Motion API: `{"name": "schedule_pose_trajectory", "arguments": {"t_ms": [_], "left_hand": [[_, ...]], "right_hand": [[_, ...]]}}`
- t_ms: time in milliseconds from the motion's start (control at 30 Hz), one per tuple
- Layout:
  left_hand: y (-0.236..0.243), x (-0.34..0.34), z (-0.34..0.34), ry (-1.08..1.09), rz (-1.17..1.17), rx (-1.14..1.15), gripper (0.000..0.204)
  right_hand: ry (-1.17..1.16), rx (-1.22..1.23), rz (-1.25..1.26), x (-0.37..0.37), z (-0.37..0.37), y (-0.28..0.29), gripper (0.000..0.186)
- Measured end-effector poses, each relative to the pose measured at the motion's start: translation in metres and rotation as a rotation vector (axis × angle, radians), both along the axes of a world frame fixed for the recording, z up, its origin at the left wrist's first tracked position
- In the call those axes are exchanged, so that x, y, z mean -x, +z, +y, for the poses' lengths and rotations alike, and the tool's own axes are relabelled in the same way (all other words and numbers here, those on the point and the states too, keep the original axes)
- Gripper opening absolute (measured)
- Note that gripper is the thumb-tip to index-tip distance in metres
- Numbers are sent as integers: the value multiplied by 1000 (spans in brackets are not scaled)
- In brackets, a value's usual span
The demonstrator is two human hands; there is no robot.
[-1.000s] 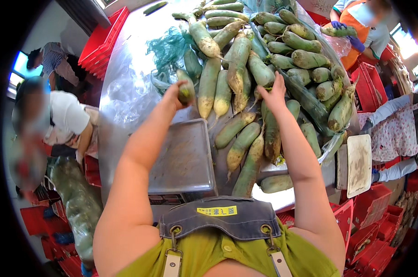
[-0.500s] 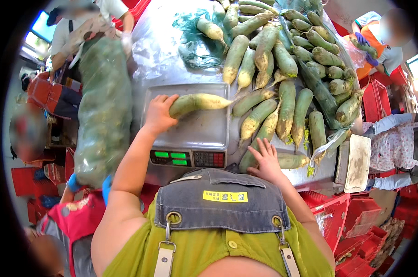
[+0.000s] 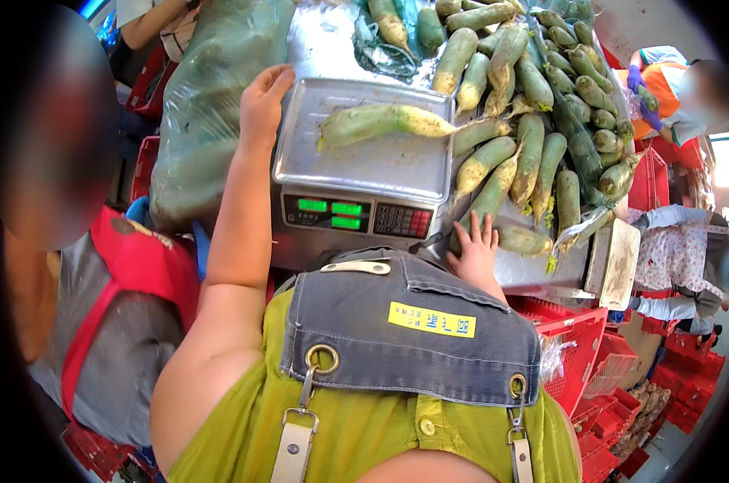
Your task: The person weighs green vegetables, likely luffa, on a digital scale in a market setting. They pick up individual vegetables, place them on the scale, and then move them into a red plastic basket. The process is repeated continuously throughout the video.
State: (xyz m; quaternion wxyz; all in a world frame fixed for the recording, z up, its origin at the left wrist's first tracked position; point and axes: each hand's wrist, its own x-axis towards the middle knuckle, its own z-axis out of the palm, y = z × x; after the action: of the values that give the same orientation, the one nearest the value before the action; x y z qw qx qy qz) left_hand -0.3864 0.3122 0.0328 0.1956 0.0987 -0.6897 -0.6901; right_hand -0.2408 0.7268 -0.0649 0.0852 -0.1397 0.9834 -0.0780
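White-green radish (image 3: 380, 123): lying across the metal plate of the weighing scale (image 3: 364, 177), green end left, root end right; we find no hand on it
Change noted: half a second ago the left hand held the green end; now that hand is off, so in our judgement the plate bears the radish without a hand pressing on it
Left hand (image 3: 264, 97): just beyond the plate's far left corner, fingers bent, nothing seen in them; we cannot tell how far they are curled, nor whether they touch the rim
Right hand (image 3: 474, 245): fingers spread, laid over the near end of the long radish (image 3: 493, 191), right of the scale, as before; we see no grip
Display (image 3: 330, 211): lit green, on the scale's near face, left of the keypad (image 3: 402, 220)
Plate edges: the root reaches the right rim, close to neighbouring radishes; we cannot confirm contact there, and judge this side tight
Plate room: we see bare metal near of the radish
Left side: a large green bag (image 3: 219, 105) crowds the scale, leaving the left arm a narrow lane
Far side: we note bare table (image 3: 320, 48) beyond the plate
Near side: the apron (image 3: 404, 314) is close to the table edge
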Motion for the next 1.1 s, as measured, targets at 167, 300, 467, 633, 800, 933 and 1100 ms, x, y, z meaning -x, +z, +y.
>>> {"name": "schedule_pose_trajectory", "arguments": {"t_ms": [167, 300, 467, 633, 800, 933, 1100], "left_hand": [[4, -3, 3, -68, -21, 49, 29], [0, -4, 12, -165, -107, 277, 32], [-16, -14, 20, -286, -223, 704, 57], [-39, -20, 34, -323, -209, 1022, 66], [-43, -13, 61, -335, -223, 928, 62], [-38, 19, 88, -319, -668, -9, 39], [-18, 96, 159, -342, -753, -352, 38]], "right_hand": [[-67, 3, 69, -4, -3, -9, 67], [-72, 52, 67, 0, 2, -12, 66], [-85, 149, -10, 9, 17, -9, 69], [-161, 73, 20, 34, 46, -11, 75], [-104, -27, 52, 48, 75, 4, 76], [-171, 264, 121, 45, 121, 11, 69], [-185, 69, -55, 38, 203, -1, 69]]}}
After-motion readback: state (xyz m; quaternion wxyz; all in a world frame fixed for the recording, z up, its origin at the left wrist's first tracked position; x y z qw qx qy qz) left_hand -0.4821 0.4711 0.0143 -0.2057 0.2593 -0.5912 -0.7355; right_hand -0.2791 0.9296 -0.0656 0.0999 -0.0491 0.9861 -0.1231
